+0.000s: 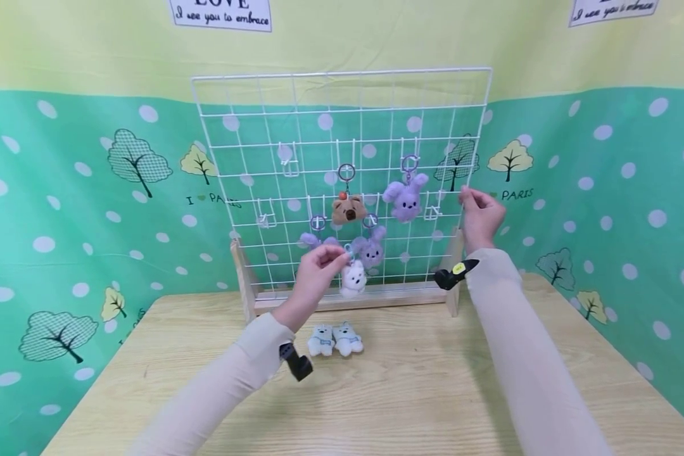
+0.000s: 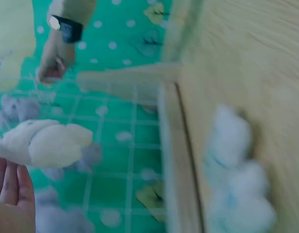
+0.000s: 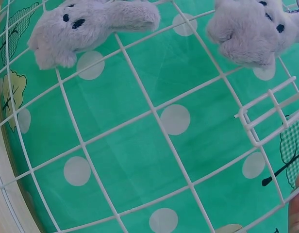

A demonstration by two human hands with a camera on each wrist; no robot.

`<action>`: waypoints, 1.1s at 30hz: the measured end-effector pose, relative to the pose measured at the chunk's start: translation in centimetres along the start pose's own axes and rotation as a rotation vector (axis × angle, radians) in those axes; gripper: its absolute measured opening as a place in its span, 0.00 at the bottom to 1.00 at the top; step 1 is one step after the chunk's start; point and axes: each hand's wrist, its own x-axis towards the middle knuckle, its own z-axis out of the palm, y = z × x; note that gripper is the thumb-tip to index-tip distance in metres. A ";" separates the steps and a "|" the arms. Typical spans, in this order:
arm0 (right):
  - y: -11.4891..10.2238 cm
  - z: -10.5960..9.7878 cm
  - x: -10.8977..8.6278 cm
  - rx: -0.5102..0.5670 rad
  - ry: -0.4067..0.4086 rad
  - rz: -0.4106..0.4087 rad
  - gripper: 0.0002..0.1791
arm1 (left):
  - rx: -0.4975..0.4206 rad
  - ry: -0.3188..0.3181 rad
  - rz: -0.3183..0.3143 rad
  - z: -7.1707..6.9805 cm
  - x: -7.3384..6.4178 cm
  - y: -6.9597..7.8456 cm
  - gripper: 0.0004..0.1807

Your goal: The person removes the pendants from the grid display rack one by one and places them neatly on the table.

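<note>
My left hand (image 1: pixel 316 278) pinches a small white bear plush keychain (image 1: pixel 353 278) near its light blue ring, in front of the lower part of a white wire grid (image 1: pixel 342 73). In the left wrist view that bear plush (image 2: pixel 47 143) hangs beyond my fingertips, its back towards the camera. The right hand (image 1: pixel 481 218) grips the grid's right edge between thumb and fingers. Purple bunny plush keychains (image 1: pixel 406 201) and a brown bear plush keychain (image 1: pixel 349 210) hang from hooks on the grid. One lower bunny is partly hidden behind my left hand.
Two white bear plushes (image 1: pixel 334 340) lie side by side on the wooden table (image 1: pixel 422 392). Other wire hooks (image 1: pixel 289 166) on the grid hold nothing. A wooden stand (image 1: pixel 353 301) supports the grid, and a green patterned cloth (image 1: pixel 604 190) covers the walls behind.
</note>
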 end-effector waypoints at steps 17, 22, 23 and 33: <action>0.1 -0.1 -0.3 -0.012 -0.003 -0.057 0.15 | 0.054 -0.076 -0.250 -10.9 -4.7 -7.0 0.02; 0.3 0.1 -0.2 -0.061 0.020 -0.135 0.18 | 0.037 -0.172 -0.259 -11.5 -5.4 -8.0 0.02; 0.3 0.1 -0.2 -0.067 0.024 -0.143 0.18 | 0.035 -0.183 -0.262 -11.6 -5.4 -8.1 0.02; 0.0 0.9 0.4 -0.074 0.047 -0.182 0.15 | 0.046 -0.212 -0.269 -12.4 -5.8 -9.1 0.04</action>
